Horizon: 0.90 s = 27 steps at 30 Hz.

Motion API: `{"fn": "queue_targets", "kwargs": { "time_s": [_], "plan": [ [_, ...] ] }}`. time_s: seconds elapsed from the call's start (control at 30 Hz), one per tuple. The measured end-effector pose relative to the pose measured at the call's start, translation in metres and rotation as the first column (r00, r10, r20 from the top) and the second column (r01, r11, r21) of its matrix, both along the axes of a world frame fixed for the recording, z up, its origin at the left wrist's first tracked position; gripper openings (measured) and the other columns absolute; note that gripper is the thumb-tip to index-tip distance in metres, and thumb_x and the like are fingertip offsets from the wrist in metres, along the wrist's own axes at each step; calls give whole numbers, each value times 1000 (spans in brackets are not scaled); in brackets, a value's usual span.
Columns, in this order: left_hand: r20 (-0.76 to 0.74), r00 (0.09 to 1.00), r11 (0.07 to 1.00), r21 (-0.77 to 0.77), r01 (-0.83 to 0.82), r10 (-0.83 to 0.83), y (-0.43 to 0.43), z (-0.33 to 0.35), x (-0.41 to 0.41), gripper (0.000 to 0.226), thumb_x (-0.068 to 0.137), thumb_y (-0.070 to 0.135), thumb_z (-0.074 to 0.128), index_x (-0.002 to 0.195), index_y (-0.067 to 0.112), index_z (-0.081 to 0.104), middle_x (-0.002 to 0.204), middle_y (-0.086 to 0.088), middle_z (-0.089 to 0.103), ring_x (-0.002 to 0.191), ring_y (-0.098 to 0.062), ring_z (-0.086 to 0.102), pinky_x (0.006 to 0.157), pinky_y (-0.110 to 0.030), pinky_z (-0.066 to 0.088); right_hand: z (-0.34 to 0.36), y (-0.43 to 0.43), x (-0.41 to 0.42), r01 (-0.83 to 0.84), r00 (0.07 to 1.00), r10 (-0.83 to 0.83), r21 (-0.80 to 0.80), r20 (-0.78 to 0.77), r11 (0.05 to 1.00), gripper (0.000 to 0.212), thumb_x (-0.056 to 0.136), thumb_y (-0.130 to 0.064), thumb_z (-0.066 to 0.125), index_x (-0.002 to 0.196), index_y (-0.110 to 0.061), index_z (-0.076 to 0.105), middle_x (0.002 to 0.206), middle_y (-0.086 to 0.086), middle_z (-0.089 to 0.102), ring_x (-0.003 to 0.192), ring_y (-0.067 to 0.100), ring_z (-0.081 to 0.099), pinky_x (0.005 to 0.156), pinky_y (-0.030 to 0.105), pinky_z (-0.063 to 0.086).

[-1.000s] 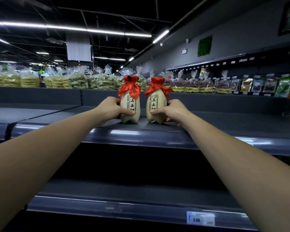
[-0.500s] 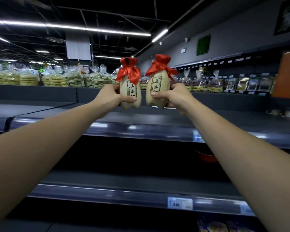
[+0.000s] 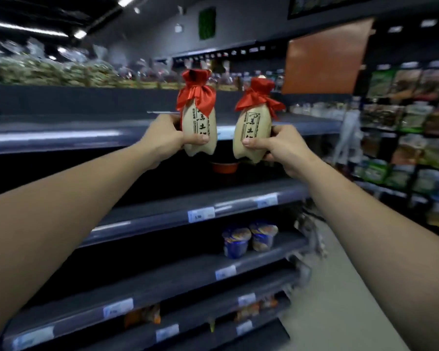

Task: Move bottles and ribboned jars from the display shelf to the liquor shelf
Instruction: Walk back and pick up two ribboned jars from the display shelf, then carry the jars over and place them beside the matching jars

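Note:
Two beige jars with black lettering and red ribbon tied over their tops are held up in the air in front of the dark display shelf (image 3: pixel 61 138). My left hand (image 3: pixel 162 140) grips the left ribboned jar (image 3: pixel 199 127) around its lower body. My right hand (image 3: pixel 279 148) grips the right ribboned jar (image 3: pixel 252 130), which tilts slightly to the right. Both jars are clear of the shelf board and about a hand's width apart.
The shelf unit has several dark tiers with price tags (image 3: pixel 200 214). A red bowl (image 3: pixel 224 167) sits on the tier behind the jars, and two blue cups (image 3: pixel 249 239) stand lower down. Bagged goods (image 3: pixel 48 72) line the top. An orange panel (image 3: pixel 322 57) and stocked shelves (image 3: pixel 403 127) stand at right, beside the aisle floor (image 3: pixel 340 300).
Both jars were lifted off the top shelf board and carried away from it. My view has swung right and down, bringing lower tiers, the aisle and the right-hand shelves into sight.

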<state>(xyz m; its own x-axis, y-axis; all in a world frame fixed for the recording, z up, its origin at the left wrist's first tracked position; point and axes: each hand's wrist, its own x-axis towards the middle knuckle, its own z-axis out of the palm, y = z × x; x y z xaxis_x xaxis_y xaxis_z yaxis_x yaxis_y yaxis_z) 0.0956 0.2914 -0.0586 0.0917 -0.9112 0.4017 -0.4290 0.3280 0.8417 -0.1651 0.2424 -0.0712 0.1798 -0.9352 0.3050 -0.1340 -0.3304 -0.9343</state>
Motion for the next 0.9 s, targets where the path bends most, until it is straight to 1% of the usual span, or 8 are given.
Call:
{"fn": "queue_targets", "kwargs": {
  "time_s": [0.07, 0.13, 0.27, 0.43, 0.5, 0.6, 0.7, 0.9],
  "plan": [
    [45, 997, 998, 44, 55, -57, 7, -27, -30, 50, 58, 33, 94, 103, 22, 76, 99, 6, 79, 95, -9, 75, 93, -37, 58, -30, 25, -34, 83, 997, -82, 19, -13, 996, 25, 72, -12, 91, 90, -13, 73, 92, 5, 80, 80, 13, 78, 63, 26, 62],
    [70, 993, 993, 80, 89, -95, 11, -54, -60, 53, 57, 36, 94, 104, 20, 76, 98, 7, 79, 93, -8, 74, 92, -37, 59, -64, 44, -71, 179, 983, -177, 50, -44, 983, 28, 71, -12, 92, 92, -12, 74, 97, 9, 80, 80, 15, 77, 60, 24, 59],
    [92, 975, 971, 147, 188, -203, 19, -105, -140, 62, 48, 44, 94, 102, 20, 75, 95, 5, 79, 89, -10, 75, 87, -37, 61, -127, 86, -158, 329, 944, -320, 165, -80, 930, 50, 59, -21, 98, 103, -10, 76, 100, 8, 81, 92, 23, 79, 85, 45, 64],
    [73, 920, 903, 236, 359, -385, 29, -155, -256, 51, 59, 28, 95, 103, 19, 72, 96, 0, 79, 86, -13, 75, 83, -38, 62, -176, 145, -258, 480, 876, -477, 204, -68, 853, 58, 47, -28, 98, 99, -14, 75, 101, 6, 81, 95, 25, 78, 90, 52, 62],
    [81, 879, 861, 261, 436, -470, 36, -168, -318, 53, 57, 30, 95, 104, 17, 72, 93, -2, 79, 81, -15, 76, 76, -35, 62, -187, 173, -307, 555, 829, -555, 213, -69, 804, 64, 47, -30, 98, 104, -13, 74, 101, 5, 81, 96, 23, 78, 89, 51, 62],
    [50, 817, 792, 285, 540, -575, 49, -184, -412, 53, 59, 22, 95, 104, 12, 69, 90, -8, 78, 77, -23, 75, 65, -35, 62, -202, 210, -381, 635, 767, -638, 232, -74, 737, 55, 61, -14, 97, 110, -8, 72, 104, 7, 80, 97, 23, 77, 89, 46, 62],
    [26, 744, 718, 289, 634, -667, 63, -198, -510, 50, 62, 15, 94, 105, 14, 67, 88, -2, 76, 76, -21, 74, 60, -28, 60, -214, 243, -460, 711, 690, -719, 258, -80, 654, 58, 62, -15, 97, 113, -10, 71, 105, 5, 79, 98, 21, 77, 88, 40, 63],
    [19, 651, 619, 332, 712, -759, 79, -229, -700, 50, 56, 21, 96, 97, 22, 68, 91, -2, 78, 83, -22, 76, 73, -41, 64, -225, 299, -622, 797, 582, -809, 255, -81, 548, 56, 64, -11, 95, 112, -18, 68, 104, 2, 78, 93, 19, 76, 65, 25, 60]
  ]
}}
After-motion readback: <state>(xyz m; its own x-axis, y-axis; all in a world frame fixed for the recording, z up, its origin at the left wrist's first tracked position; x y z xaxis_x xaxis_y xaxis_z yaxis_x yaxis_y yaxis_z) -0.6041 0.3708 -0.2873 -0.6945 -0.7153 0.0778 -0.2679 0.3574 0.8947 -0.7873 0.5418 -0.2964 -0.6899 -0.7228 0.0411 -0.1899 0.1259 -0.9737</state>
